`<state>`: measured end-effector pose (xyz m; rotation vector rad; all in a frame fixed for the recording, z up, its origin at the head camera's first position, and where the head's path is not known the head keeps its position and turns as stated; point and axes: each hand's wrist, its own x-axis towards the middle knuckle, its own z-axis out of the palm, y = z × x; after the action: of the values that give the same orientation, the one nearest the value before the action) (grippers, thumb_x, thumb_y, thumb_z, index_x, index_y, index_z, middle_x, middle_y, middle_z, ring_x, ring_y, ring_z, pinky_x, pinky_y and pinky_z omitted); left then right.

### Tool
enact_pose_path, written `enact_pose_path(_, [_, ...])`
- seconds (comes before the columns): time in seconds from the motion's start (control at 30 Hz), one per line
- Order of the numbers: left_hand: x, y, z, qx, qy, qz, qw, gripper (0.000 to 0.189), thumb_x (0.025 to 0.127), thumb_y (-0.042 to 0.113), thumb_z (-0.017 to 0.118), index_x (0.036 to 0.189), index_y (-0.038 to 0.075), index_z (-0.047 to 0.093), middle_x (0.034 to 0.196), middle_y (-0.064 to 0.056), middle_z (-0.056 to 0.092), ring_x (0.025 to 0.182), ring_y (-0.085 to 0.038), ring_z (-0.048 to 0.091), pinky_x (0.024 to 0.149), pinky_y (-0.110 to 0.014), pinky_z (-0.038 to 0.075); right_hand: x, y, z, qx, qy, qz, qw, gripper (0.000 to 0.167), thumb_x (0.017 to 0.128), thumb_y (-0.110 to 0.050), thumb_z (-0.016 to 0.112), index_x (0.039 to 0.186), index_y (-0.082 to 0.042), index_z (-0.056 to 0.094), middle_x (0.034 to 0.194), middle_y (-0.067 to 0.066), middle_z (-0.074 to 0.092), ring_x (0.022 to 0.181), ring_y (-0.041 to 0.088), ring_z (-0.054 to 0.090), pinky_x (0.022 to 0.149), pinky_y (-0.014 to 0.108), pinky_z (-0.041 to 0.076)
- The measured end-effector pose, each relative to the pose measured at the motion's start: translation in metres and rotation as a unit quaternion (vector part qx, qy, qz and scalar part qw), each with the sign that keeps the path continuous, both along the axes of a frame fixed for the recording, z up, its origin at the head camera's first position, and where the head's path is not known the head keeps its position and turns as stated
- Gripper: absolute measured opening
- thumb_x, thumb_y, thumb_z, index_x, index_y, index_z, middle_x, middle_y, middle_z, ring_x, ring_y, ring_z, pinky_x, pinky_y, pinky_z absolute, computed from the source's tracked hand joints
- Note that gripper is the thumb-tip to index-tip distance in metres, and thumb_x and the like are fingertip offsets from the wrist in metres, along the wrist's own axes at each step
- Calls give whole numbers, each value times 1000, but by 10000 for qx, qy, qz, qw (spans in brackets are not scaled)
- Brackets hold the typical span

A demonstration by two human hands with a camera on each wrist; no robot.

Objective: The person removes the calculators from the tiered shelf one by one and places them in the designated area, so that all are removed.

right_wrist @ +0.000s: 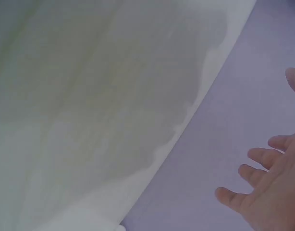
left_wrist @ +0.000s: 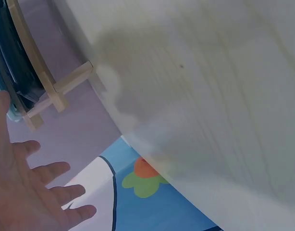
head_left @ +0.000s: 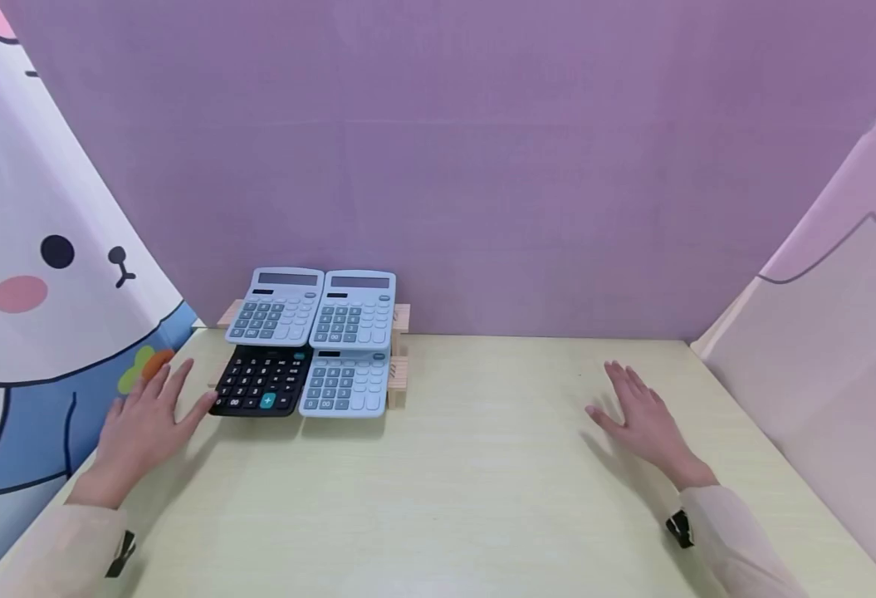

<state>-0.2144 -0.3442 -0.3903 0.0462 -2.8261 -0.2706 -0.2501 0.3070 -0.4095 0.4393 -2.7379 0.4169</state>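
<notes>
On a two-tier wooden rack (head_left: 398, 372) at the left back of the table lie a black calculator (head_left: 261, 382) at lower left and a light blue calculator (head_left: 345, 385) at lower right. Above them are another light blue calculator (head_left: 276, 307) on the left and one more light blue calculator (head_left: 355, 309) on the right. My left hand (head_left: 144, 428) is spread beside the rack, its thumb tip right at the black calculator's left edge in the head view. Far to the right, my right hand (head_left: 647, 422) hovers over the table with its fingers extended, holding nothing.
A pale wood-grain table (head_left: 482, 482) spans the front. Behind it hangs a purple cloth backdrop (head_left: 497, 166). A cartoon-printed cloth (head_left: 49, 349) borders the left side, and a pale pink cloth (head_left: 841, 349) borders the right.
</notes>
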Motion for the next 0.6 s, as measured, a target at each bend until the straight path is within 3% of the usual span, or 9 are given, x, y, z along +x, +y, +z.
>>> enact_pose_path(0.2, [-4,-2,2,42,-14,26,10000,76,91,58,35,145,7,18,137,-34,30,118,-55,28,90,-77,25,-2,-13,2,-193,196,258,9993,72,87,-37,57,141,1,27,142,24,33,128,45,30,98,67,32])
enact_pose_path(0.37, [-8,-5,3,86,31,38,10000,76,91,56,36,142,2,24,132,-36,35,113,-54,35,79,-72,38,-4,-24,4,-441,141,525,9975,69,88,-33,59,139,3,29,139,25,36,125,44,35,100,61,35])
enact_pose_path(0.6, [-11,-7,5,387,-60,65,9992,76,93,55,34,142,-1,23,132,-38,33,110,-56,36,78,-70,40,-6,-43,7,-606,-202,626,9960,68,89,-35,57,140,1,29,139,23,38,124,42,36,100,59,37])
